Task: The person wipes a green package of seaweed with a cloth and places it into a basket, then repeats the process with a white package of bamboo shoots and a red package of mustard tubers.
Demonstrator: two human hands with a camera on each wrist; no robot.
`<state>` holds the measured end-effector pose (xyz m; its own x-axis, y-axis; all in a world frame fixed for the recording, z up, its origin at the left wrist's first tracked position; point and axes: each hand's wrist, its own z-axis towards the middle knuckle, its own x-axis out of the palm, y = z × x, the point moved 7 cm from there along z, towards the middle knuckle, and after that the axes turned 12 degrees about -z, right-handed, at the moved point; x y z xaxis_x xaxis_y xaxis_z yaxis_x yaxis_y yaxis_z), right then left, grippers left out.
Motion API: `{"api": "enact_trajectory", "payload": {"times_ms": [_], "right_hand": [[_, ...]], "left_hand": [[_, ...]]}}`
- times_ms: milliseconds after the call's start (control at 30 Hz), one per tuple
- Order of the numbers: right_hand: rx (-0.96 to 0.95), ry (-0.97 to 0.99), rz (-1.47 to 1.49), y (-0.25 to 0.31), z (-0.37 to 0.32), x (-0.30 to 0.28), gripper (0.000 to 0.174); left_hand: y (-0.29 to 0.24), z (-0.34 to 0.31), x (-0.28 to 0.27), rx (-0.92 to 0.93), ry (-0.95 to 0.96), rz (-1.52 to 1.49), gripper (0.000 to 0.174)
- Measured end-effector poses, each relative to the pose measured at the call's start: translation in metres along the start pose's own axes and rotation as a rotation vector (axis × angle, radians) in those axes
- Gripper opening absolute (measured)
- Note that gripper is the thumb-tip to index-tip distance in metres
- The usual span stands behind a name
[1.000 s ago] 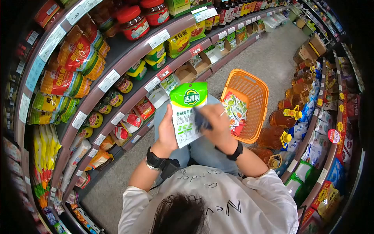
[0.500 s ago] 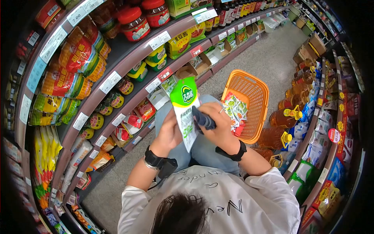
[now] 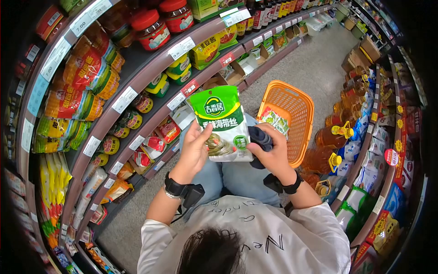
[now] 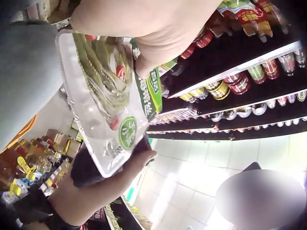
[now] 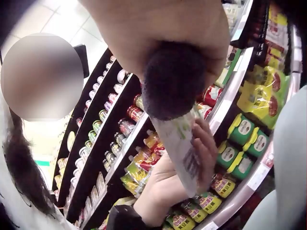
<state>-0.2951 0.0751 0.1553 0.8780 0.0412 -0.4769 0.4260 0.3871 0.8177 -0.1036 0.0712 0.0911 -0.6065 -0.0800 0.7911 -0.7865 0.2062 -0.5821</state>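
A green and white packet of seaweed strips [image 3: 221, 119] is held up over the person's lap, its printed front and clear window facing the head camera. My left hand [image 3: 194, 147] grips its left edge, thumb on the front and fingers behind. In the left wrist view, dark strips with red bits show through the window of the packet [image 4: 105, 72]. My right hand [image 3: 277, 148] holds a dark bundle of soft cloth [image 3: 261, 137] against the packet's lower right edge. The right wrist view shows the rounded end of this bundle [image 5: 175, 81] close up.
An orange shopping basket [image 3: 308, 130] stands on the floor at the right, with small packets [image 3: 275, 119] inside. Stocked shelves [image 3: 166, 55] curve along the left, holding jars and bags. Large oil bottles [image 3: 321, 160] line the right side. Cardboard boxes [image 3: 362, 55] stand farther back.
The packet was turned from its printed back, through edge-on, to its windowed front. My right hand with the cloth bundle moved from the packet's face to its right edge.
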Motion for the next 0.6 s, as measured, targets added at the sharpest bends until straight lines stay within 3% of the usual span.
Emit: {"api": "enact_trajectory", "payload": {"times_ms": [67, 233, 400, 600], "right_hand": [[0.043, 0.06, -0.03, -0.007, 0.003, 0.0, 0.028], [0.174, -0.064, -0.04, -0.064, 0.011, -0.021, 0.024], [0.444, -0.19, 0.176, -0.139, 0.012, -0.067, 0.023], [0.455, -0.249, -0.281, -0.257, 0.011, -0.114, 0.024]], "left_hand": [[0.006, 0.0, 0.008, -0.023, 0.049, -0.005, 0.041], [0.017, 0.003, 0.015, -0.21, 0.113, 0.145, 0.047], [0.003, 0.011, 0.017, -0.176, 0.125, 0.186, 0.049], [-0.013, 0.026, -0.035, -0.107, -0.097, 0.135, 0.047]]}}
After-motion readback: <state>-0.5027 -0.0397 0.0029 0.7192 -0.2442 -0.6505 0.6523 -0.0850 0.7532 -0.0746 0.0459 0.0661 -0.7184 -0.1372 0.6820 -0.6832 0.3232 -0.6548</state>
